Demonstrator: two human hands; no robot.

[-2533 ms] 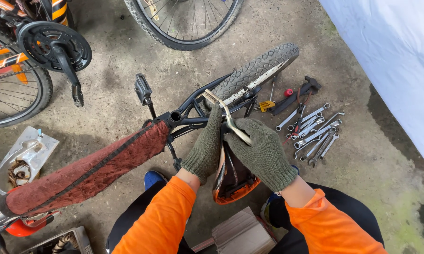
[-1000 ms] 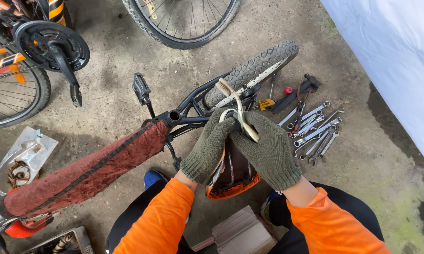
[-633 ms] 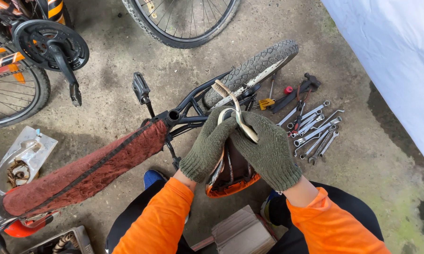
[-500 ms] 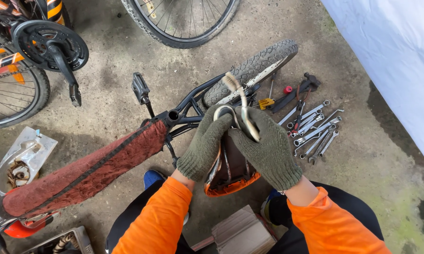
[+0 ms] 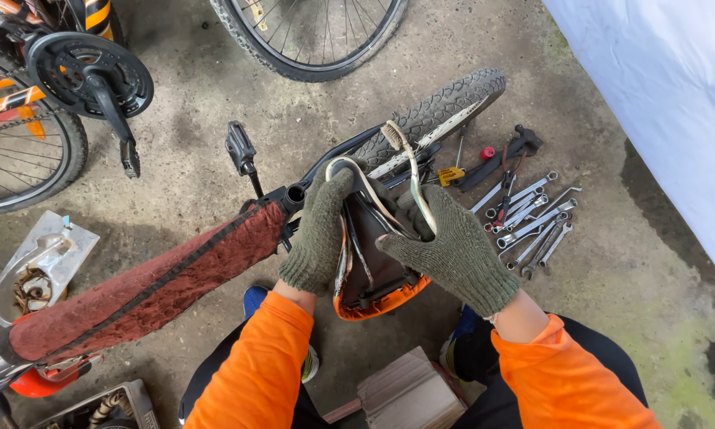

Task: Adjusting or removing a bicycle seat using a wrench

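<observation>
Both my gloved hands work a pale strap over an upturned bicycle saddle.

My left hand (image 5: 319, 230) has its fingers wrapped together over the looped end of the frayed strap (image 5: 411, 176), and my right hand (image 5: 452, 253) pinches the same strap lower down, fingers clamped on it. The strap arches above the one black-and-orange saddle (image 5: 371, 274), which sits just below my hands. One frame tube in red cloth (image 5: 147, 286) runs left. I count three bicycle wheels: one knobby tyre (image 5: 445, 107) behind the strap, two others at the top edge and far left. A cluster of spanners (image 5: 532, 218), too overlapped to count, lies on the concrete floor (image 5: 627, 286), with one hammer (image 5: 500, 155) beside.
</observation>
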